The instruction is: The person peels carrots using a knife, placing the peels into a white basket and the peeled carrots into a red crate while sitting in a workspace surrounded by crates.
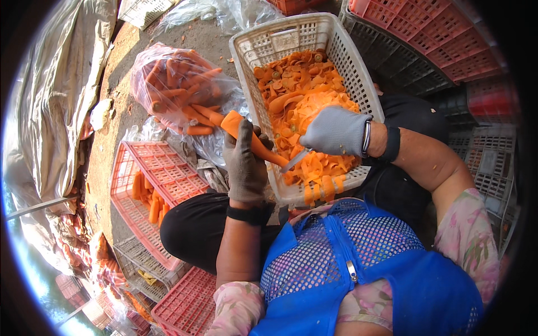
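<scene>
My left hand (245, 161), in a soiled grey work glove, is closed around a peeled carrot (260, 145). The carrot slants with its thick end up to the left and its thin tip over the near rim of a white plastic crate (246, 75). In a grey glove, my right hand (334, 131) grips a knife (296, 159), its blade close to the carrot's tip; the handle is hidden in my fist. Beneath both lies a heap of carrot peelings and cut-off ends (313, 96) inside the crate. Several strips of peel (323, 191) hang at the crate's near rim.
A clear plastic bag of carrots (180, 80) lies on the ground left of the crate. Nearer me, a pink crate (168, 161) holds peeled carrots (147, 195). Stacked red and dark crates (428, 38) stand at the upper right. A draped tarp (59, 84) borders the left side.
</scene>
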A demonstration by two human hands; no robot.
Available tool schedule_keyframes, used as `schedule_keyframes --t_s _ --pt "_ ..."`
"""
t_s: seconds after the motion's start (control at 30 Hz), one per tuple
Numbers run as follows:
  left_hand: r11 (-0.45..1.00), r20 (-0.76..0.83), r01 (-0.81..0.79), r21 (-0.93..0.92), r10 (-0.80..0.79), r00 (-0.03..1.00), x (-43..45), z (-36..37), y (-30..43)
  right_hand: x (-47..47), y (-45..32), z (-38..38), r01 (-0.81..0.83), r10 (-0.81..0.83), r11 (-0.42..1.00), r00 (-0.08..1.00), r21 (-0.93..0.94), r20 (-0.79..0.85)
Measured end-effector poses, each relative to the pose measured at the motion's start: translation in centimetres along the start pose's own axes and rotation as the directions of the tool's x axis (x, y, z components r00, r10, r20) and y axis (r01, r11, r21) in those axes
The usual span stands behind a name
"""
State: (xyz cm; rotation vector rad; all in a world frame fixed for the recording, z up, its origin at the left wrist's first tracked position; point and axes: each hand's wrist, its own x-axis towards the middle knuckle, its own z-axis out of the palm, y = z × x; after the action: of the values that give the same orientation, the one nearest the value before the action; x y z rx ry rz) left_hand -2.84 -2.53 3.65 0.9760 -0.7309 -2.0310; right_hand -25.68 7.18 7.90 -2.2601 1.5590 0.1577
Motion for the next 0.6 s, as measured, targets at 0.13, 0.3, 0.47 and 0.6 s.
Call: schedule_keyframes --t_s 0.13,0.3,0.47,0.6 --pt "0.960 0.061 -0.178 0.215 0.168 0.984 -1.1 2.4 -1.4 0.9 -1.7 1.7 -0.099 0.103 0.992 0.994 -0.082 0.040" --pt "0.959 0.169 0.103 -0.264 -0.060 0.984 -3.2 4.4 -1.0 2.2 0.2 0.8 -0.265 0.281 0.959 0.940 -0.106 0.195" --pt "0.999 0.276 -0.016 0.034 0.006 0.961 -3.2 2.8 0.1 0.6 2.9 -0.7 -0.401 0.415 0.902 0.908 0.158 -0.065" --pt "0.977 0.265 -0.100 0.188 0.048 0.963 -3.6 2.5 0.1 0.7 3.1 -1.3 -0.294 0.380 0.890 0.901 0.350 -0.208"
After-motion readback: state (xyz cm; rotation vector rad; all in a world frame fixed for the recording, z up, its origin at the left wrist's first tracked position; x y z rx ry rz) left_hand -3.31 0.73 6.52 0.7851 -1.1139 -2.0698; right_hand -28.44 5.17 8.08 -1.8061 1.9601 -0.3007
